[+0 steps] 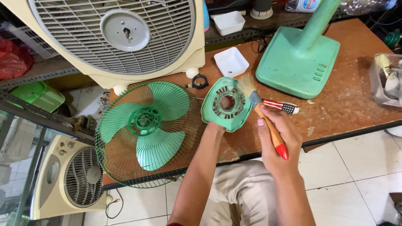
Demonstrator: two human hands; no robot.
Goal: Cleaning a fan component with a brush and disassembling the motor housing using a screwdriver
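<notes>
On the left of the brown workbench, a green wire fan guard with a green three-blade propeller resting in it is laid flat, partly over the bench edge. Just right of it, a green vented motor cover is held up by the left hand, whose fingers are pushed through the central hole and closed against its rim. A paintbrush with a wooden, red-tipped handle is clamped in the right hand, bristles touching the cover's upper right edge. Dusting of the cover is judged to be the step in hand; light strokes across the vents seem called for. Behind, two white square trays appear empty; at the far right, a clear tub is seen with another brush inside.
</notes>
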